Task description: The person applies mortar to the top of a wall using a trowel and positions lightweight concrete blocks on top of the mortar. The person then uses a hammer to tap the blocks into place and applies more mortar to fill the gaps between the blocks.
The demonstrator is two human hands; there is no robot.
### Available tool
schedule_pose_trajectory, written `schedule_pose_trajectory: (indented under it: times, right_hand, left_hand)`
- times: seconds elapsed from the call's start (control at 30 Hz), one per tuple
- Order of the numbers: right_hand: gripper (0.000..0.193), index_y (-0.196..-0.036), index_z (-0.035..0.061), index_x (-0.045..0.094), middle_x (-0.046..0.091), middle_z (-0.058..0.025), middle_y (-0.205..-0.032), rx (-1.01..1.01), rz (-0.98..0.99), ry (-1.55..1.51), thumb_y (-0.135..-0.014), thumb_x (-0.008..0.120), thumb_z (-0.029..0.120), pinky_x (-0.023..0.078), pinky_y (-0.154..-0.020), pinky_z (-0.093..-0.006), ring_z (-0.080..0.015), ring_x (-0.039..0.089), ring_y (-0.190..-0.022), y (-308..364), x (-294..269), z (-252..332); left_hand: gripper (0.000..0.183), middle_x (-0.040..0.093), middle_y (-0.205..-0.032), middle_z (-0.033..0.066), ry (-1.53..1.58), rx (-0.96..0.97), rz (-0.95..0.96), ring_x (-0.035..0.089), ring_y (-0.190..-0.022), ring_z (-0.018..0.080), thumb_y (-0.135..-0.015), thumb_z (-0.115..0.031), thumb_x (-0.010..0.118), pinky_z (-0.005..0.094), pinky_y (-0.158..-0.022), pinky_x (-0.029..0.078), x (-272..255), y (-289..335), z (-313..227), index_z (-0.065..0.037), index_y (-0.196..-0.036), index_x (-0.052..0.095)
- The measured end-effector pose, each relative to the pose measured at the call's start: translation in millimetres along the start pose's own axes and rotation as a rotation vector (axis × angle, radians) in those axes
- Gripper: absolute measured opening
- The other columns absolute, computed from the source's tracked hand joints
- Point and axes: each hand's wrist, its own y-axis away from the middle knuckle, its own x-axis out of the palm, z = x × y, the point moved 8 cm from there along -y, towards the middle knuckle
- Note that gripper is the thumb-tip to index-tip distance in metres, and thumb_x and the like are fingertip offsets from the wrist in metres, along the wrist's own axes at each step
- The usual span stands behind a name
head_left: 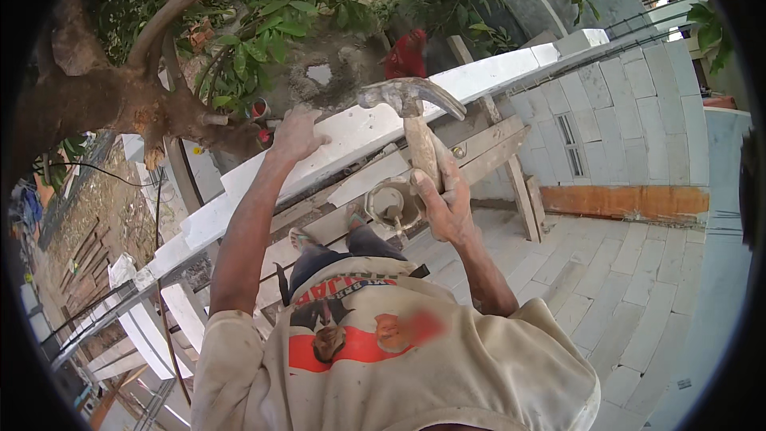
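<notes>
My right hand point(448, 201) wrapped round wooden handle of claw hammer point(420, 140), fingers and thumb closed on it. Hammer in front of me, head uppermost, claw toward right, seen against row of white blocks point(359, 129); can't tell if head touches them. My left hand point(297, 140) at same row, back showing, thumb apart from fingers; can't tell if fingers grip block edge. Faceted container point(393, 206) lower, just left of right hand.
</notes>
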Motion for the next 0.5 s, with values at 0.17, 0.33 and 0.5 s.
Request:
schedule_pose_trajectory:
  times: [0.17,0.33,0.5]
  right_hand:
    - [0.06,-0.162,0.0006,0.041,0.066,-0.0095,-0.123,0.318,-0.293,-0.096,-0.11,0.061,0.023,0.053,-0.093,-0.0326,-0.0155,0.061,-0.106,39.2,-91.1,-82.9]
    - [0.047,-0.153,0.0037,0.052,0.06,0.0012,-0.091,0.241,-0.543,-0.162,-0.111,0.06,0.023,0.045,-0.061,-0.0241,-0.0064,0.051,-0.073,42.9,-130.9,-142.5]
    - [0.028,-0.122,0.0037,0.058,0.053,-0.0002,-0.076,0.666,-0.608,-0.98,-0.114,0.051,0.03,0.043,-0.047,-0.0271,-0.0112,0.048,-0.055,25.7,-64.9,-248.6]
  left_hand:
    - [0.084,0.06,-0.146,0.0241,0.069,0.034,0.376,0.06,-0.133,0.0435,-0.081,-0.053,0.086,0.0516,-0.111,0.05,58.9,-47.6,-13.5,-0.003,-0.144,0.063]
    - [0.098,0.055,-0.153,0.0278,0.041,-0.126,0.353,0.056,-0.14,0.0439,-0.085,-0.057,0.08,0.0517,-0.115,0.047,73.7,-62.0,-64.5,-0.002,-0.158,0.046]
    - [0.089,0.054,-0.156,0.0206,0.015,-0.174,0.309,0.048,-0.146,0.0437,-0.09,-0.061,0.073,0.0669,-0.116,0.037,88.6,-67.1,-50.2,-0.004,-0.154,0.047]
